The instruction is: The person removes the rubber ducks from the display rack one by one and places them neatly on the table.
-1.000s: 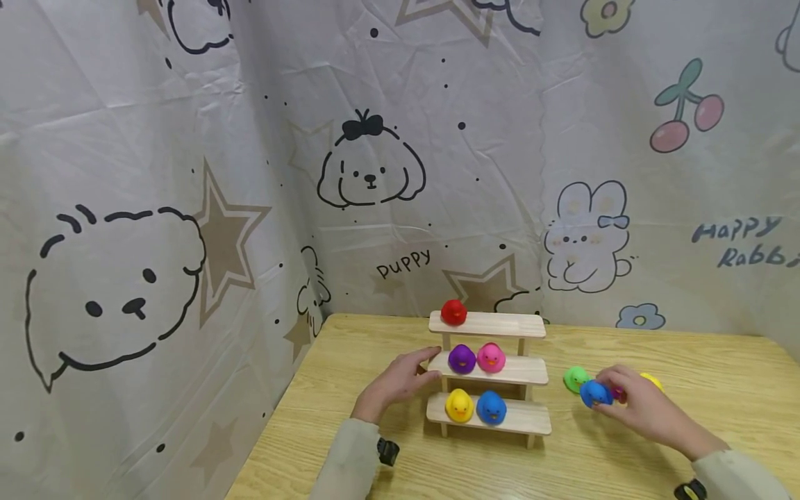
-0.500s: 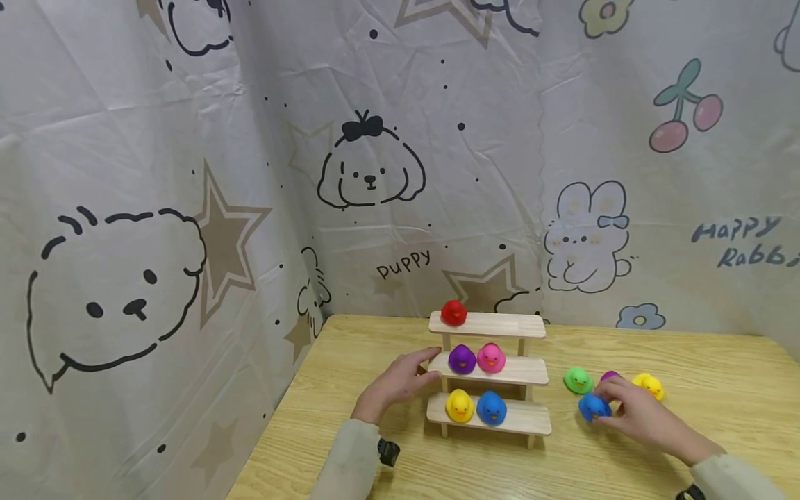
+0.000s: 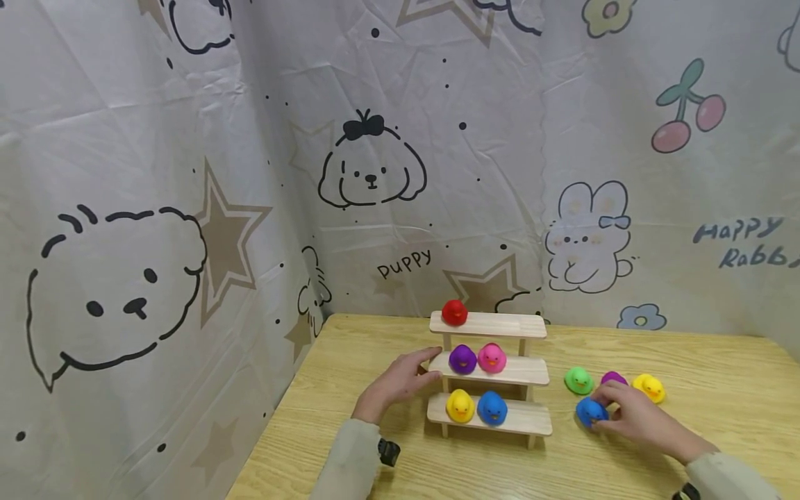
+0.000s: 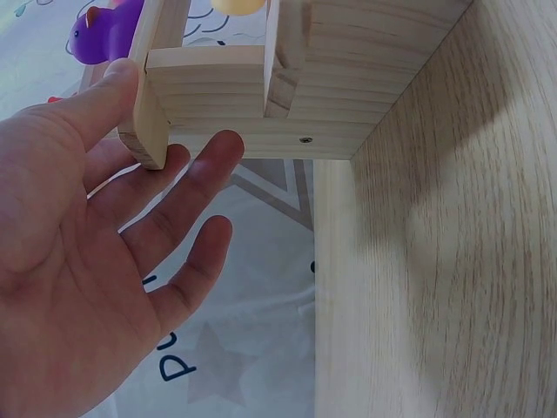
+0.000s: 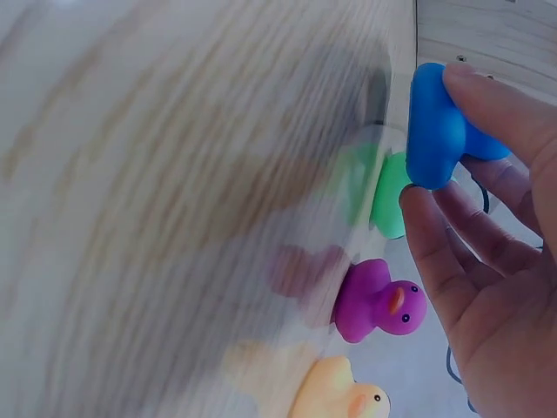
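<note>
In the head view a three-tier wooden display stand [image 3: 516,419] stands on the table. My left hand [image 3: 400,380] pinches the left end of its middle board; the left wrist view has the thumb on top and fingers [image 4: 204,165] underneath. My right hand [image 3: 637,413] pinches a blue rubber duck [image 3: 590,412] right of the stand. The right wrist view has this blue duck [image 5: 435,131] between thumb and fingertips, just off the tabletop. Near it sit a green duck [image 3: 578,380], a magenta duck [image 3: 614,378], partly hidden, and a yellow duck [image 3: 650,388].
On the stand, a red duck [image 3: 454,312] sits on the top board, purple [image 3: 462,359] and pink [image 3: 492,357] ducks on the middle, yellow [image 3: 460,405] and blue [image 3: 492,407] ducks on the bottom. A printed curtain [image 3: 375,83] hangs behind the wooden table [image 3: 350,333].
My right hand has carried the blue duck toward the table's near side, away from the green and magenta ducks, and slightly left. The left hand and stand have stayed put.
</note>
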Motion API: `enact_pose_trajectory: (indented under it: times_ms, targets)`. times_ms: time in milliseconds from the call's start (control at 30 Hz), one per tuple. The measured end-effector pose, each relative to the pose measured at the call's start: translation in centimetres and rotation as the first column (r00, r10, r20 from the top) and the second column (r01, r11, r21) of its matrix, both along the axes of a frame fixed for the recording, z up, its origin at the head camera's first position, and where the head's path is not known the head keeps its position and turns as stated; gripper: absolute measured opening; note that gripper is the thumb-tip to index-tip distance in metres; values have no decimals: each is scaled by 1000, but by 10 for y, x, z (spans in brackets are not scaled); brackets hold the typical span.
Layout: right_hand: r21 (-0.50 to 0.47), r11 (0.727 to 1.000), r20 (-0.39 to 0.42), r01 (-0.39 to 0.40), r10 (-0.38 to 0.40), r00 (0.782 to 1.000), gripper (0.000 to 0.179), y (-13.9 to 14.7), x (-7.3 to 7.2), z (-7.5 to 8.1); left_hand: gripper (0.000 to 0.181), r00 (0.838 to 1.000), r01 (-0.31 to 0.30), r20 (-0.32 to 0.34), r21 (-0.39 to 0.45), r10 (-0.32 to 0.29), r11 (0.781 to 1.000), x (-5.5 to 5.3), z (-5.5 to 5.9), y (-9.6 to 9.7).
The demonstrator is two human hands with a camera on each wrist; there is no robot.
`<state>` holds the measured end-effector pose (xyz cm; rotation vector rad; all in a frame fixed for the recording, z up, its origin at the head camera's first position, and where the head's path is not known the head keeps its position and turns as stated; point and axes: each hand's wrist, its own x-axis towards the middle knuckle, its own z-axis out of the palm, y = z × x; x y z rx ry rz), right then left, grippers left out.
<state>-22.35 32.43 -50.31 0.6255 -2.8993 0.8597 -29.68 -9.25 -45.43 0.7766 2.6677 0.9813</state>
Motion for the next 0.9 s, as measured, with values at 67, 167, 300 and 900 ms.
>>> enact_pose_trajectory:
  times_ms: [67, 167, 300, 900]
  targets:
    - [1, 1000, 24, 10, -10, 1000, 32, 0, -1, -1, 51, 1000, -1, 0, 1, 1, 1000, 0, 0, 0]
    - [1, 1000, 50, 14, -14, 999, 32, 0, -1, -1, 51, 1000, -7, 1, 1, 7, 1000, 0, -1, 0]
    - [-14, 1000, 64, -6, 7, 998, 31, 0, -3, -1, 51, 1000, -18, 3, -6, 18, 1000, 0, -1, 1]
    - [-24, 1000, 116, 6, -3, 993, 36, 1, -3, -5, 52, 1000, -14, 6, 4, 14, 1000, 1, -1, 1]
